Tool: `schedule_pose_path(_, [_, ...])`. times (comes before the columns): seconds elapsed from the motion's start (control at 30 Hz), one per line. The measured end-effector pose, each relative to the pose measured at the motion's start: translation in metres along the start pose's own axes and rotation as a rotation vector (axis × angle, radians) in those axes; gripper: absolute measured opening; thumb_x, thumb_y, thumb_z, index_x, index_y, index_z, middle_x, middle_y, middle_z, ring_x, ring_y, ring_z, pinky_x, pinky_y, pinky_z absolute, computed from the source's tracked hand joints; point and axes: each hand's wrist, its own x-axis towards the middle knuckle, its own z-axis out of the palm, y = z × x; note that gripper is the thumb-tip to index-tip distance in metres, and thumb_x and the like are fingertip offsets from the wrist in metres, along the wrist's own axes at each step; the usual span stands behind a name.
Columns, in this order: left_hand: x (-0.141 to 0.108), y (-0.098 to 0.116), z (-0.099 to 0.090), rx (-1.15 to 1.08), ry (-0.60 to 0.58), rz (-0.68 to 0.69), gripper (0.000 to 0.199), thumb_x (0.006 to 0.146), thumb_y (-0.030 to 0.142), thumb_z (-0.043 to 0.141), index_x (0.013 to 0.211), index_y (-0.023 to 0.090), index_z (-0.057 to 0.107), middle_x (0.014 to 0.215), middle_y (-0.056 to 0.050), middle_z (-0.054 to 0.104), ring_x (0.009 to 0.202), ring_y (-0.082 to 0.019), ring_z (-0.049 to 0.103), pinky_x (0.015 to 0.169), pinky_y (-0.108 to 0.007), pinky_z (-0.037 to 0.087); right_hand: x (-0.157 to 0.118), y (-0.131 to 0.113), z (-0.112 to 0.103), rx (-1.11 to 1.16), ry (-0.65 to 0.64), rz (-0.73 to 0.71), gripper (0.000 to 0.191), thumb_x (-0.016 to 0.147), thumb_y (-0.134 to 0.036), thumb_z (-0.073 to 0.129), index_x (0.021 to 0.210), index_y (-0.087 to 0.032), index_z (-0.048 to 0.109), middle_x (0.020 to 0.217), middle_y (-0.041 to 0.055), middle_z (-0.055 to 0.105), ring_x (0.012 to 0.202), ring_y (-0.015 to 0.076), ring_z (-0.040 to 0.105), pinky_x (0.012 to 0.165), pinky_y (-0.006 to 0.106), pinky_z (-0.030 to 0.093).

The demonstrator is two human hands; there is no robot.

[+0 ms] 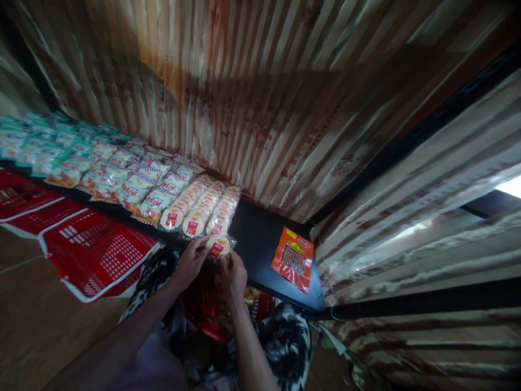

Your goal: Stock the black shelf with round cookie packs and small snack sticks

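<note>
Head view, your left hand, right hand, fingers of both holding cracker pack, cracker rows beyond.

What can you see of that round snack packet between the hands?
The snack packet is pale and round, with a red label and a small orange mark above it, wrapped in what looks like clear, shiny plastic. Its face points up toward the camera. The left hand and right hand hold it from either side near the front of the black shelf; whether it touches the shelf is unclear.
</note>
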Motion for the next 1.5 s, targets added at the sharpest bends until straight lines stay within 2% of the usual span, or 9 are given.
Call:
schedule_pose_path(0.23, [0.01, -0.003, 0.001, 0.036, 0.056, 0.018, 0.037, 0.069, 0.024, 0.055, 0.105, 0.018, 0.058, 0.113, -0.008, 0.06, 0.105, -0.022, 0.054, 0.086, -0.034, 0.044, 0.013, 0.0, 0.007, -0.066, 0.024, -0.019, 0.03, 0.081, -0.031, 0.045, 0.1, -0.016, 0.063, 0.079, 0.0056, 0.063, 0.074, 0.0178, 0.055, 0.07, 0.027, 0.04])
schedule_pose_path(0.5, [0.009, -0.007, 0.002, 0.095, 0.087, 0.015, 0.039, 0.068, 0.019, 0.054, 0.107, 0.02, 0.058, 0.119, -0.006, 0.057, 0.113, -0.023, 0.049, 0.099, -0.037, 0.036, 0.024, 0.004, 0.016, -0.102, 0.024, -0.019, 0.031, 0.081, -0.032, 0.044, 0.101, -0.017, 0.062, 0.08, 0.0054, 0.062, 0.076, 0.0187, 0.055, 0.068, 0.027, 0.039])
schedule_pose_path(0.73, [0.004, -0.011, 0.004, 0.164, 0.08, 0.09, 0.035, 0.07, 0.016, 0.051, 0.104, 0.022, 0.061, 0.125, -0.005, 0.053, 0.121, -0.023, 0.043, 0.104, -0.037, 0.031, 0.027, -0.001, 0.017, -0.13, 0.022, 0.025, 0.029, 0.081, -0.033, 0.044, 0.099, -0.019, 0.063, 0.081, 0.0048, 0.063, 0.076, 0.0187, 0.056, 0.067, 0.027, 0.039])
schedule_pose_path(0.87, [0.002, -0.016, 0.004, 0.274, 0.059, 0.16, 0.036, 0.073, 0.015, 0.048, 0.106, 0.022, 0.061, 0.125, -0.005, 0.054, 0.122, -0.022, 0.042, 0.107, -0.037, 0.028, 0.029, -0.004, 0.015, -0.139, 0.02, 0.032, 0.029, 0.081, -0.033, 0.044, 0.097, -0.019, 0.063, 0.08, 0.0043, 0.063, 0.076, 0.0185, 0.056, 0.066, 0.027, 0.038])
schedule_pose_path(1.23, [0.002, -0.037, 0.002, 0.712, 0.062, 0.408, 0.04, 0.079, 0.009, 0.037, 0.113, 0.018, 0.055, 0.127, -0.007, 0.051, 0.12, -0.019, 0.045, 0.103, -0.039, 0.038, 0.034, -0.009, 0.012, -0.209, -0.044, 0.106, 0.026, 0.082, -0.035, 0.042, 0.091, -0.023, 0.063, 0.081, 0.0007, 0.063, 0.074, 0.0155, 0.055, 0.062, 0.024, 0.035])
schedule_pose_path(1.37, [0.0, -0.036, 0.004, 0.819, 0.038, 0.521, 0.042, 0.078, 0.005, 0.037, 0.115, 0.018, 0.053, 0.131, -0.008, 0.047, 0.124, -0.02, 0.041, 0.103, -0.04, 0.039, 0.035, -0.009, 0.012, -0.207, -0.047, 0.097, 0.026, 0.082, -0.036, 0.042, 0.091, -0.024, 0.063, 0.08, 0.0, 0.063, 0.073, 0.015, 0.055, 0.061, 0.024, 0.035])
schedule_pose_path(1.5, [-0.001, -0.033, 0.006, 0.902, -0.021, 0.538, 0.046, 0.075, 0.003, 0.037, 0.117, 0.017, 0.051, 0.133, -0.008, 0.044, 0.127, -0.021, 0.036, 0.105, -0.04, 0.037, 0.036, -0.008, 0.013, -0.199, -0.054, 0.109, 0.025, 0.082, -0.035, 0.043, 0.095, -0.024, 0.061, 0.084, 0.0006, 0.064, 0.075, 0.0154, 0.056, 0.064, 0.025, 0.037])
